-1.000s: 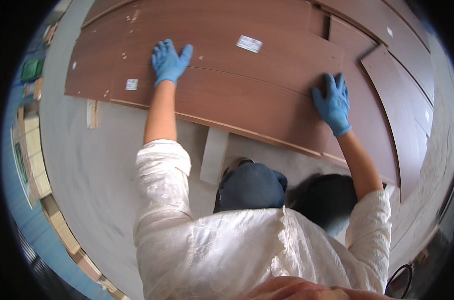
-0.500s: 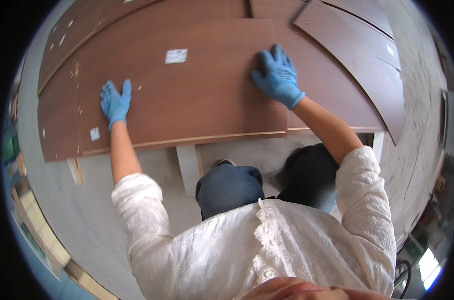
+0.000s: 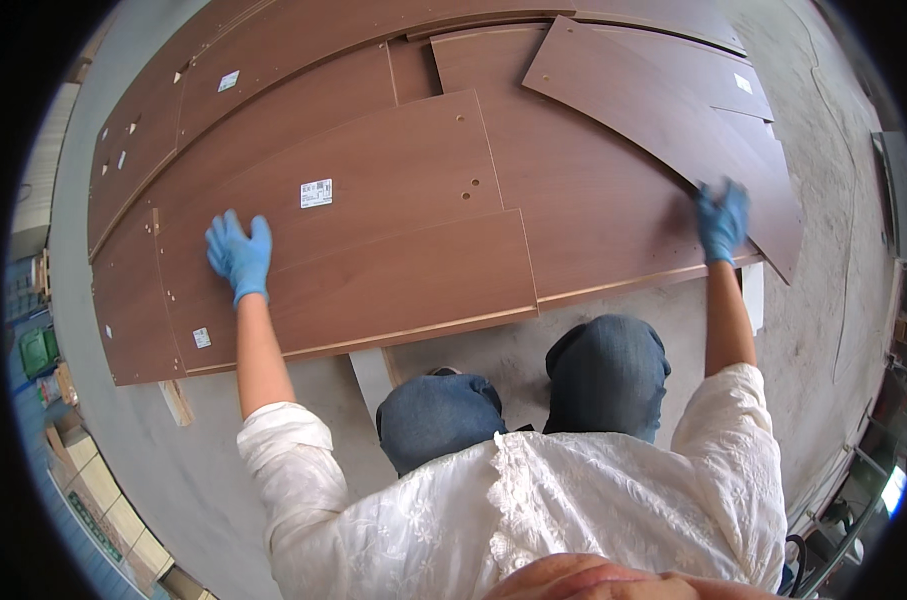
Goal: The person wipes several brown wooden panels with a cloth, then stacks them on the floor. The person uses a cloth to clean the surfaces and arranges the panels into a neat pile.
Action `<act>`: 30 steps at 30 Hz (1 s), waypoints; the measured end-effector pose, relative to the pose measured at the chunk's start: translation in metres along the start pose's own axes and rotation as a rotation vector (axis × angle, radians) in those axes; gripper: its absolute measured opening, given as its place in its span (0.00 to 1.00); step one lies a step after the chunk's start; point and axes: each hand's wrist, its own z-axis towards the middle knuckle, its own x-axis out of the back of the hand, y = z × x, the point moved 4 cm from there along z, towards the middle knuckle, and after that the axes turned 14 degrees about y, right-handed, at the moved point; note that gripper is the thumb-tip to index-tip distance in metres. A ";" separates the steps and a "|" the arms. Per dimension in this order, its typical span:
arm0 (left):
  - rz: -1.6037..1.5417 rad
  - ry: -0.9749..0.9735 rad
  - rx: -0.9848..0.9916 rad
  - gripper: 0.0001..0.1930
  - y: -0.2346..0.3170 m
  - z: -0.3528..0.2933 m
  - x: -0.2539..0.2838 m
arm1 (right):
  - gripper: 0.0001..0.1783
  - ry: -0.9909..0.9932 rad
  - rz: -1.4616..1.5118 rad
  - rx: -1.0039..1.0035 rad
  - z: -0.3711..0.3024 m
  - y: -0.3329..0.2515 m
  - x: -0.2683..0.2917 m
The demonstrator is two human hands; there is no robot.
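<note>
My left hand [image 3: 240, 257], in a blue work glove, lies with fingers spread on a flat brown wood panel [image 3: 393, 180]. Just right of its fingers, a white label [image 3: 315, 193] is stuck to that panel, and a few round holes show near the panel's right end. Along the front edge lies a narrower brown panel [image 3: 413, 285]. My right hand [image 3: 723, 220], gloved alike, is slightly blurred, with thumb and fingers apart. It is at the lower edge of a slanted brown panel [image 3: 633, 105]; whether it touches it I cannot tell.
More brown panels [image 3: 273, 62] overlap toward the far side of the stack. A pale support leg [image 3: 370, 372] stands under the front edge, near my knees [image 3: 608, 375]. Grey concrete floor [image 3: 823, 300] surrounds the stack. A green bin [image 3: 38, 350] and stacked boards are at far left.
My right hand has moved right, from the middle of the panels to the slanted panel's edge. My left hand remains spread on the panel. The view has shifted, showing more of the far panels.
</note>
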 end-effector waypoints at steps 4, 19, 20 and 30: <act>-0.368 0.287 -0.306 0.28 0.171 0.061 0.051 | 0.46 -0.043 -0.359 -0.392 0.007 0.200 0.009; -0.674 -0.251 -0.110 0.51 0.440 0.066 0.085 | 0.50 -0.163 0.430 -1.021 -0.011 0.410 0.007; -0.679 -0.314 -0.075 0.54 0.446 0.061 0.085 | 0.48 -0.208 0.471 -1.118 -0.015 0.416 0.011; -0.787 -0.392 0.319 0.30 0.387 0.107 0.095 | 0.51 -0.153 0.303 -1.207 -0.019 0.364 -0.001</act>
